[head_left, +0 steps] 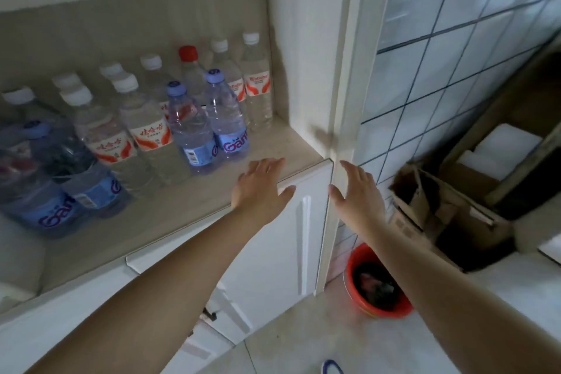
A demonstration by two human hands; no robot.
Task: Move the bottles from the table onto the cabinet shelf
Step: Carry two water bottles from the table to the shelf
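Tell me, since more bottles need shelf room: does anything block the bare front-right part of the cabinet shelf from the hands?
Nothing visible does. The left hand and right hand hang open and empty at the shelf edge; the nearest purple-capped bottle stands further back and to the left of that bare patch.

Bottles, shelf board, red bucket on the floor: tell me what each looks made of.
Bottles: clear thin plastic, glossy; you see through them, and the caps and printed labels fit that.
Shelf board: probably laminated board, matte pale wood-grain with a white edge; the core is not visible.
Red bucket: likely moulded plastic, with a smooth, evenly coloured rim.
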